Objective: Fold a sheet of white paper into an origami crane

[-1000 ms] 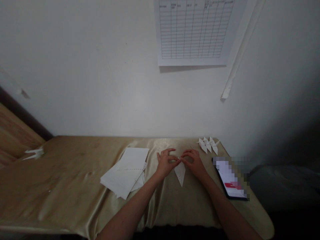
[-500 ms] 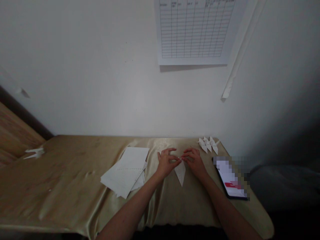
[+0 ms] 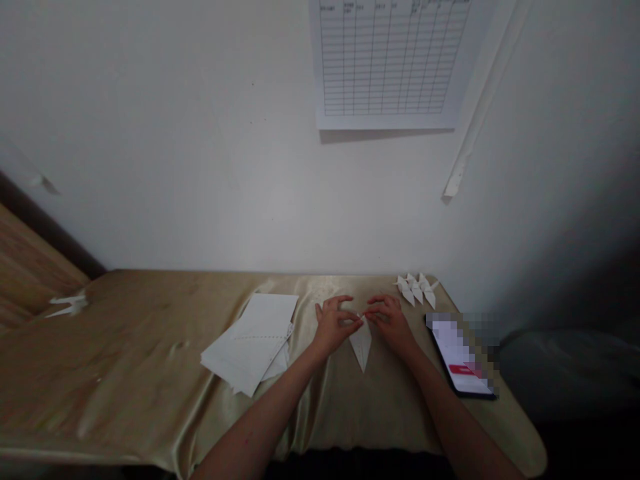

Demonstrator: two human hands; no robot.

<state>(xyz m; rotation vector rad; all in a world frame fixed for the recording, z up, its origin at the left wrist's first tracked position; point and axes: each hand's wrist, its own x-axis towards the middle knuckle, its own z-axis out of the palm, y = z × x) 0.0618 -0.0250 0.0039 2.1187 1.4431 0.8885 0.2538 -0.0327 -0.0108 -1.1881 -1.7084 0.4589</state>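
A folded white paper [image 3: 361, 349], kite-shaped with a dotted line along it, lies on the cloth with its long point towards me. My left hand [image 3: 334, 325] pinches its far end between thumb and index finger, the other fingers raised. From the other side my right hand [image 3: 389, 321] pinches the same far end, its fingertips almost meeting those of the left. The tip of the paper is mostly hidden by the fingers. To the left of my left hand lies a stack of white paper sheets [image 3: 255, 333], the top one with a dotted line.
Several folded paper cranes [image 3: 417, 290] stand at the back right. A phone [image 3: 463, 360] with a lit screen lies right of my right arm. Another white folded piece [image 3: 70, 305] sits far left on the gold tablecloth [image 3: 135, 373]. A printed table sheet [image 3: 385, 67] hangs on the wall.
My right hand's fingertips have shifted very slightly at the paper's far end. Otherwise the hands and the paper stay in place.
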